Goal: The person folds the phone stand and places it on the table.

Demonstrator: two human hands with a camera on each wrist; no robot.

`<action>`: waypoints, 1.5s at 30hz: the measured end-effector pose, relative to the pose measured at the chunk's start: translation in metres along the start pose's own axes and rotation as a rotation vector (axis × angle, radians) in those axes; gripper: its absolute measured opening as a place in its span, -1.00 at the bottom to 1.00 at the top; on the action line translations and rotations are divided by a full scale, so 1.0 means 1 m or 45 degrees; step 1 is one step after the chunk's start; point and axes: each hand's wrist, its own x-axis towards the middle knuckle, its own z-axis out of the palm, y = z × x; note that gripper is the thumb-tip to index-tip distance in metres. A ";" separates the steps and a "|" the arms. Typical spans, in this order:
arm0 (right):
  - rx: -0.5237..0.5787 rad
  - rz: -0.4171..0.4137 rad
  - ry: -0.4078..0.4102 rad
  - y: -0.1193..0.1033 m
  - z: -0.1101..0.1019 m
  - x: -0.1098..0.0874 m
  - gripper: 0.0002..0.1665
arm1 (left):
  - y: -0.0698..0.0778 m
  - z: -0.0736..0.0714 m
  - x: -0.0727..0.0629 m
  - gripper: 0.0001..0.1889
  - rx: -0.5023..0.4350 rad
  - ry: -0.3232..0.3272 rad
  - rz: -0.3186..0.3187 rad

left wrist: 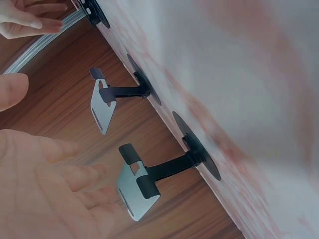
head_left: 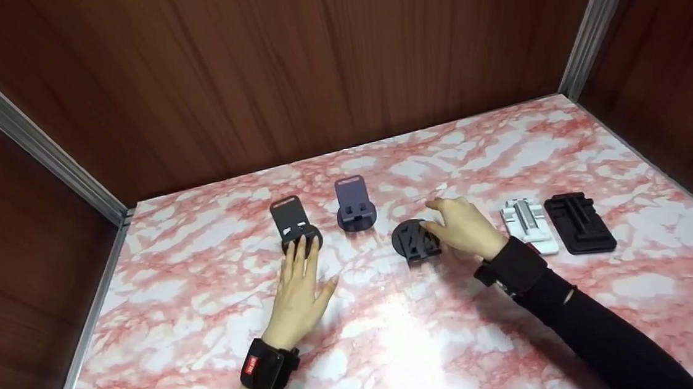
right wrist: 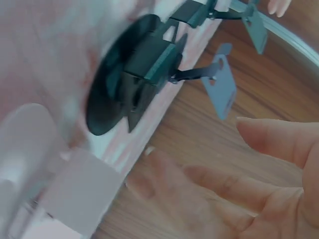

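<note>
My left hand, fingers straight, reaches toward an unfolded black phone stand with a round base; in the left wrist view the palm is beside that stand's plate, with no grip on it. My right hand hovers at the right side of a folded black phone stand on a round base. In the right wrist view its fingers are spread apart from this folded stand and hold nothing. Between the hands, farther back, a purple phone stand stands unfolded.
To the right lie a folded white phone stand and a folded black one with a rectangular base. All rest on a red-and-white marbled table. Brown wood-grain panels enclose the back and sides.
</note>
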 end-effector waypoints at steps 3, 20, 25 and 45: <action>-0.039 -0.027 0.001 -0.003 -0.002 -0.004 -0.40 | 0.000 0.001 0.001 -0.27 0.004 0.002 0.009; -0.328 -0.226 0.066 -0.001 0.011 -0.026 -0.14 | 0.003 0.000 0.000 -0.27 0.032 0.018 -0.003; -0.343 -0.279 0.119 0.006 0.017 -0.027 -0.13 | 0.005 -0.001 0.004 -0.27 0.054 0.021 0.005; -0.374 -0.290 0.141 0.014 0.025 -0.029 -0.16 | 0.022 0.006 0.056 -0.27 -0.004 0.075 0.006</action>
